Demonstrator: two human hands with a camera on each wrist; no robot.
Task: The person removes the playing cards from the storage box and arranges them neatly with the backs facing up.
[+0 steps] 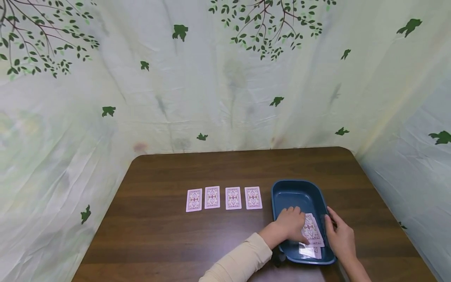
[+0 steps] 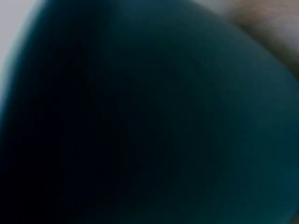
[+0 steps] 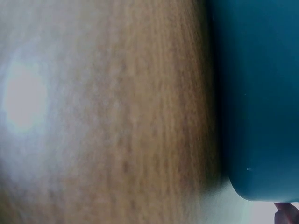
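Note:
A blue rectangular tray [image 1: 297,186] stands on the right part of the table. Inside it, toward the near right, lies a loose pile of playing cards [image 1: 312,230] with patterned backs up; a card beneath sticks out at the near side. My left hand [image 1: 290,223] reaches into the tray over the pile's left edge, its thumb at the cards; whether a card is pinched is hidden. My right hand [image 1: 341,237] holds the tray's right rim between thumb and fingers. Dark blue tray wall [image 3: 264,102] shows in the right wrist view. The left wrist view is dark and blurred.
Left of the tray, several face-down playing cards [image 1: 233,198] lie spaced in a row on the brown wooden table [image 1: 158,235]. A pale curtain [image 1: 218,86] with leaf prints hangs behind the table's far edge. A small dark object [image 1: 278,258] sits by the tray's near left corner.

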